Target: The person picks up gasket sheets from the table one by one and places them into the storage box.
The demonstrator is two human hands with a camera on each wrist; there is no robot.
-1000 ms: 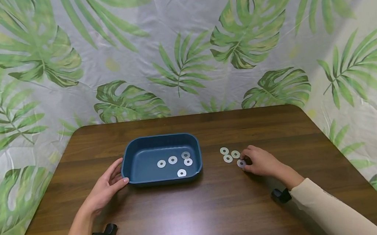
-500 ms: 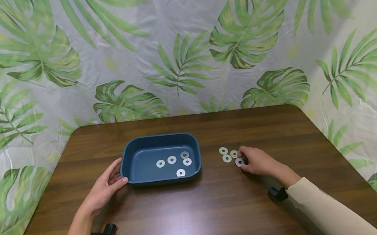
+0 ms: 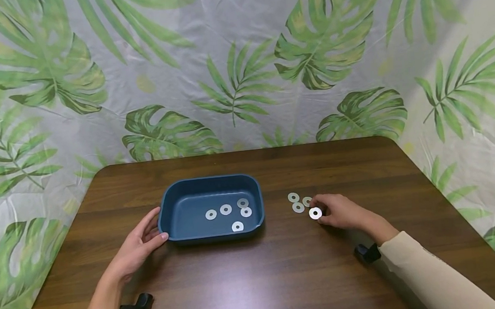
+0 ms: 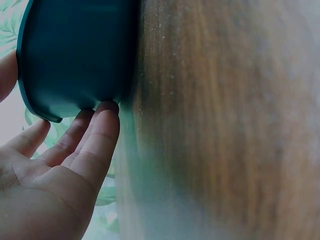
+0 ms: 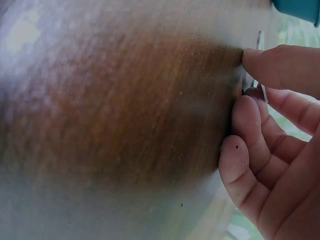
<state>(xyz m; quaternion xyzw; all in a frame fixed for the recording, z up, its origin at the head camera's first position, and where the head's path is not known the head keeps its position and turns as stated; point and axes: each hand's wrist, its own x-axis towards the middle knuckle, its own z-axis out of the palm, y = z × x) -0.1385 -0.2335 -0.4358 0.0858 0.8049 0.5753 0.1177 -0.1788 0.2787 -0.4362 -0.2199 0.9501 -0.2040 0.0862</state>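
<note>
A dark blue rectangular tray (image 3: 214, 235) stands left of centre on the table with several flat metal washers (image 3: 210, 214) lying inside. My left hand (image 3: 137, 248) rests against its left end, thumb at the near corner and fingertips touching the outer wall; the left wrist view shows these fingers (image 4: 97, 145) nearly straight. To the right of the tray, my right hand (image 3: 341, 211) pinches one washer (image 3: 315, 213), tilted up off the wood. Beside it lie 3 loose washers (image 3: 297, 207), one partly covered by my fingers. In the right wrist view the pinched washer (image 5: 264, 94) appears almost edge-on.
The brown wooden table (image 3: 240, 281) has a far edge in front of a leaf-patterned cloth (image 3: 240, 67). A black wrist device (image 3: 138, 307) sits at my left wrist and another black wrist device (image 3: 367, 253) at my right.
The washer at my right fingertips has tilted up and now catches the light. My right hand has barely shifted. The left hand and tray have stayed in place.
</note>
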